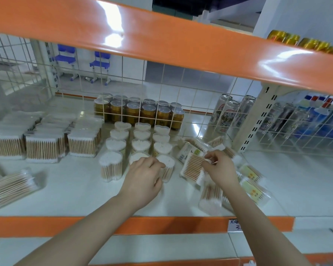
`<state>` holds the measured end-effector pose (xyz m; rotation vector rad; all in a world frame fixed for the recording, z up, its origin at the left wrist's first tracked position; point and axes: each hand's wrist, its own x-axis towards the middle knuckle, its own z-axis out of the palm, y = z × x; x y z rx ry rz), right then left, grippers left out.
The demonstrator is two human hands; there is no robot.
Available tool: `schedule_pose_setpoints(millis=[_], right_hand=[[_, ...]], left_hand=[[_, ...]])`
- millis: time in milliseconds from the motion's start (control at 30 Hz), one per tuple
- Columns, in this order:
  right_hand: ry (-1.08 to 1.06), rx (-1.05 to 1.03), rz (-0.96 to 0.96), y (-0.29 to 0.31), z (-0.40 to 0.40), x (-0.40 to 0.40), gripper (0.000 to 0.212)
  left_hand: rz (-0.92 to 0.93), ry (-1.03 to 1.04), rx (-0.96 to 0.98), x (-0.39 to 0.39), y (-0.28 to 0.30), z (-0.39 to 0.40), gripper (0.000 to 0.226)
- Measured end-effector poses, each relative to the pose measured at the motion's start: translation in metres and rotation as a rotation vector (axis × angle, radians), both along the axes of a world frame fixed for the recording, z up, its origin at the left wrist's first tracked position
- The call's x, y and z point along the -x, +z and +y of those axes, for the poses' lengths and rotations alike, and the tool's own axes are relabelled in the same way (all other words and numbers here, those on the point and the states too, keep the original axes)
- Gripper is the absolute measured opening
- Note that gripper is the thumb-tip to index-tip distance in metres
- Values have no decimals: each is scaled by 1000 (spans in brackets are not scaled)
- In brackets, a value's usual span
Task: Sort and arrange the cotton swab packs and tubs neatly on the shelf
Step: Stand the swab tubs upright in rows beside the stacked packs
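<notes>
Right hand [218, 164] pinching the cotton end of a flat swab pack [193, 167], probably light, crinkly and slippery; left hand [145, 174] curled around a rigid tub [166, 166].

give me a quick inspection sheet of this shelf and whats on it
surface: white shelf with orange front edge, glossy, mostly bare at front left
job's things: upright flat swab packs in rows at left; heart-shaped tubs in three columns at centre
clutter: loose packs heaped at right; one pack lying flat at front left
hands: left hand on the front tubs; right hand pinching a flat pack
cables: nothing seen
surroundings: wire grid back panel, gold cans and pale cans behind it, blue chairs beyond
</notes>
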<state>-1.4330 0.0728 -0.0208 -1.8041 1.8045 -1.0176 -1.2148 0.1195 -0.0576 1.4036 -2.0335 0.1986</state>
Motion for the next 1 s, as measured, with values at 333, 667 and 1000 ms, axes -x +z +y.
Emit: schedule_pose_setpoints(millis=[333,667,1000], right_hand=[[48,-20,-256,29,27,-2,12],[137,-67,-382,30,49,-22,18],[183,-187,-381,21,52,-36,26]], left_hand=[[-106,-15,-1,20,5,11,52],[47,-20,104,17,9,26,33],[113,48,49,-6,19,35,38]])
